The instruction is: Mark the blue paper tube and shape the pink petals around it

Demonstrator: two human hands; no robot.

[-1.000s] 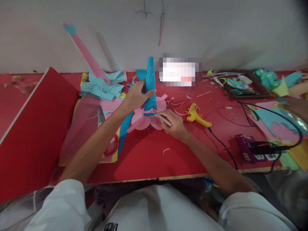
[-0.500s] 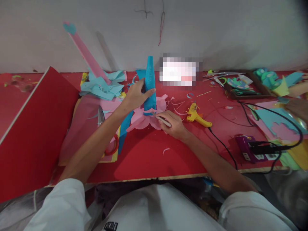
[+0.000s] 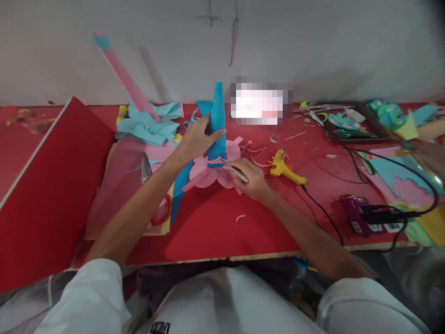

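My left hand [image 3: 198, 137] is wrapped round a blue paper tube [image 3: 218, 111] that narrows toward its top and stands upright. Under the tube lies a pink paper flower shape [image 3: 203, 176], flat on the table. A thin pink strip [image 3: 216, 161] crosses the tube's base. Between the fingers of my right hand [image 3: 251, 178] is a slim, pale pen-like tool [image 3: 238, 174], its tip pointing at the tube's base. Whether it is a pen or a craft knife I cannot tell.
On the right lies a yellow glue gun [image 3: 285, 170] with a black cord, then a purple box [image 3: 358, 215]. Scissors [image 3: 146, 169] and pink paper [image 3: 114, 185] are on the left, beside a red board [image 3: 48, 195]. Another person's hand [image 3: 429, 157] shows at the right edge.
The blue tube has turned and leaned slightly to the right in my left hand. My right hand and its tool have shifted only a little.
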